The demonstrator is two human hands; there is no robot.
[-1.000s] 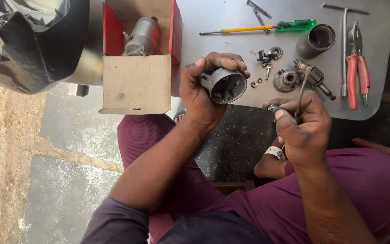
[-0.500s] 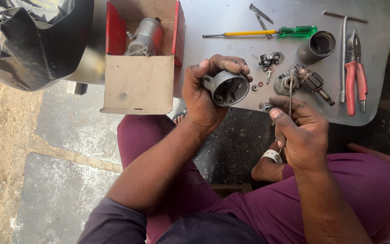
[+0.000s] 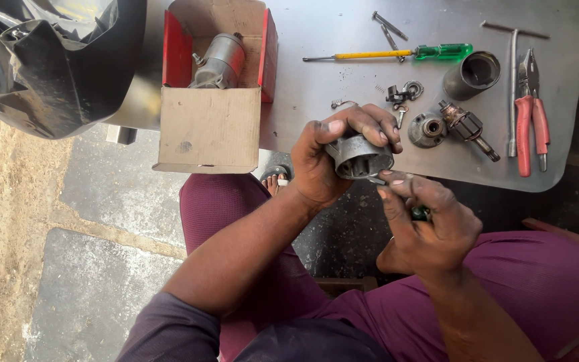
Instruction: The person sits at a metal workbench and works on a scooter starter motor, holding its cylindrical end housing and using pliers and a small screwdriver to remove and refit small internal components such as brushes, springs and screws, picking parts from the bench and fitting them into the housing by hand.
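Observation:
My left hand [image 3: 326, 157] grips a round grey metal motor housing [image 3: 358, 158], its open end facing me, just off the near edge of the grey metal table [image 3: 330, 74]. Closed around a thin tool with a dark green handle [image 3: 420, 213], my right hand [image 3: 427, 221] holds the tool's tip against the housing's lower right rim. A small armature [image 3: 467, 127] and a round metal end cap [image 3: 427, 129] lie on the table just beyond my hands.
An open red-lined cardboard box [image 3: 212, 127] holds a grey motor [image 3: 219, 62]. On the table lie a yellow-green screwdriver [image 3: 397, 53], a dark cylinder [image 3: 472, 75], red-handled pliers [image 3: 531, 114], a T-handle wrench [image 3: 512, 87] and small parts [image 3: 403, 92]. A black plastic cover [image 3: 55, 60] sits at the left.
My right hand has moved left and up from beside the table edge, bringing the tool tip to the housing. The left hand has turned the housing slightly.

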